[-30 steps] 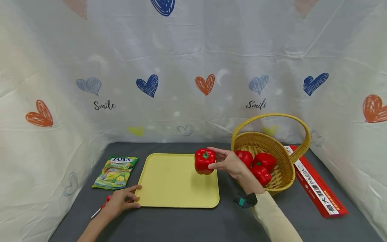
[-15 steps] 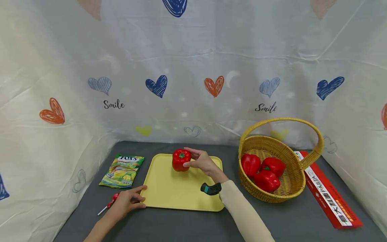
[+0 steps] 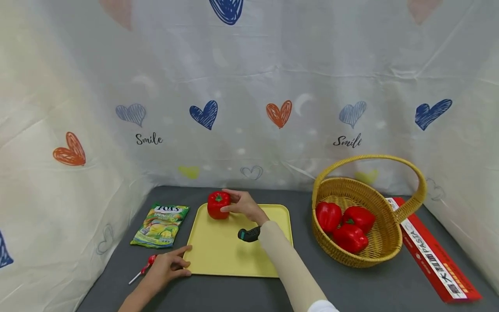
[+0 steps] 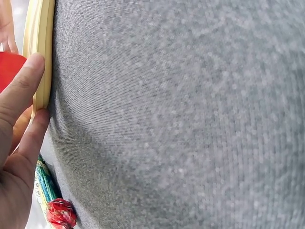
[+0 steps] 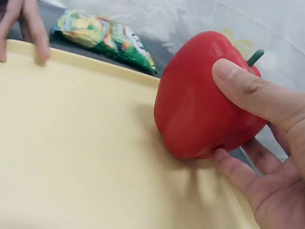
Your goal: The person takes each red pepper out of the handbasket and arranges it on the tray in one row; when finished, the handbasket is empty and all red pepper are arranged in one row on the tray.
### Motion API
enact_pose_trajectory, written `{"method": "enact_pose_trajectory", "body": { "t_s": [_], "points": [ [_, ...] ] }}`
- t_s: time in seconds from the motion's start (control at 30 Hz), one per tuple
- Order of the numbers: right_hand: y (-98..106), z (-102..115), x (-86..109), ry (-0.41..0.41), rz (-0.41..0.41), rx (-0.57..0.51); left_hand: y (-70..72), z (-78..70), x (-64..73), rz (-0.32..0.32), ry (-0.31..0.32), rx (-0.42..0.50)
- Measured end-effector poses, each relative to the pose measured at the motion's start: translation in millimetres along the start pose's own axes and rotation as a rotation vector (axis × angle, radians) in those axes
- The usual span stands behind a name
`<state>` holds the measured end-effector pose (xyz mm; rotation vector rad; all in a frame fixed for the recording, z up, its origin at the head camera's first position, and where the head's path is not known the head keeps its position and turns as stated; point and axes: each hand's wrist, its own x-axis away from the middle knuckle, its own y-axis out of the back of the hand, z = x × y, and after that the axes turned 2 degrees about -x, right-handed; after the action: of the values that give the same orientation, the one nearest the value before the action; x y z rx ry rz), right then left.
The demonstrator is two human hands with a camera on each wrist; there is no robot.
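A red bell pepper (image 3: 218,205) with a green stem is at the far left corner of the yellow tray (image 3: 234,255). My right hand (image 3: 243,206) grips it from the right, thumb on one side and fingers on the other. In the right wrist view the pepper (image 5: 205,100) leans over the tray, its shadow beside it; whether its base touches the tray cannot be told. At the tray's near left corner, my left hand (image 3: 171,265) rests its fingers on the rim. The left wrist view shows the left thumb (image 4: 29,76) against the rim (image 4: 44,43).
A yellow wicker basket (image 3: 319,236) with several red bell peppers (image 3: 350,238) stands at the right. Behind it lies a long red pasta box (image 3: 440,260). A green candy bag (image 3: 161,225) and a red lollipop (image 3: 151,260) lie left of the tray. A heart-printed sheet hangs behind.
My right hand has carried the pepper leftward and down, from the tray's right side to its far left corner. My left hand stays at the tray's edge; the head view has shifted slightly.
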<state>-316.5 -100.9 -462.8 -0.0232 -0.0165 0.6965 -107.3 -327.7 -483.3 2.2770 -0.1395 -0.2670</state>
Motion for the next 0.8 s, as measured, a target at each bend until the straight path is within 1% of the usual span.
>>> {"method": "enact_pose_trajectory", "body": {
  "t_s": [0.13,0.37,0.57,0.8],
  "points": [
    [-8,2,-8.0,0.005,0.015,0.005,0.6,-1.4,1.9,-0.002,0.022,-0.016],
    [-16,-2,-19.6,0.025,-0.02,0.046,-1.6,-3.0,-0.6,0.013,0.055,0.01],
    [-26,-5,-24.6,0.034,-0.003,0.049,-2.8,-1.7,2.6,0.027,0.084,0.013],
    [-27,-2,-27.2,0.041,-0.007,0.062,-2.0,0.2,0.5,0.026,0.082,0.005]
  ]
}}
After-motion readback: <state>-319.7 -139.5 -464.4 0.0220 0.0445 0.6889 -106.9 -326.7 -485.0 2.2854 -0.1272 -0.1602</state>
